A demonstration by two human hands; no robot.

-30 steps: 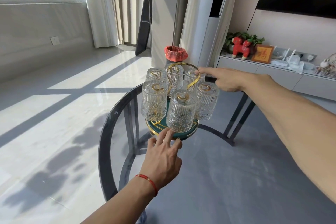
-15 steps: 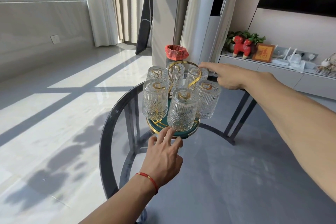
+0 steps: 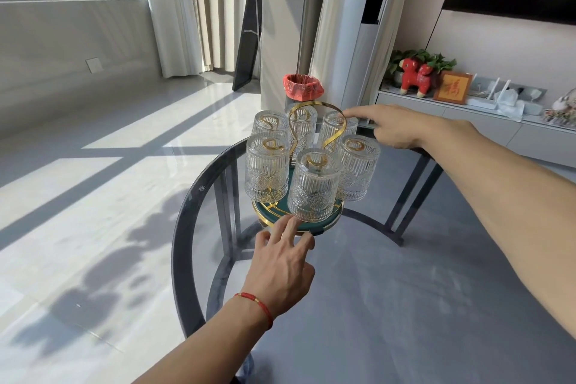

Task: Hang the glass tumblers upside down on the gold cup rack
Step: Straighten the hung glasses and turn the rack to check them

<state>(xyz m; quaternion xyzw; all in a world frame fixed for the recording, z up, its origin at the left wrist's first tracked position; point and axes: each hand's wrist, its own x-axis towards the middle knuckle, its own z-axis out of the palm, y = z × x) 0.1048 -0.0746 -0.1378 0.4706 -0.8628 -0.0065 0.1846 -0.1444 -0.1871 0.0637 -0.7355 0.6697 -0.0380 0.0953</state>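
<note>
left hand (image 3: 282,262): fingers spread, tips laid at green round base of gold cup rack (image 3: 314,137) | right hand (image 3: 396,128): forefinger extended, touched to handle loop | six ribbed glass tumblers (image 3: 313,185): hung inverted between hands | writing: none legible

The person is wearing nothing over either forearm: both arms are showing bare from the near edge of the view out to the fingers, with no sleeve in sight. The left hand (image 3: 282,265) is wearing a thin red cord bracelet (image 3: 256,305) around the wrist, and a small gold bead is sitting on the cord at the top of the wrist. The right hand (image 3: 397,126) is wearing no ring, watch or band that is showing.
</note>
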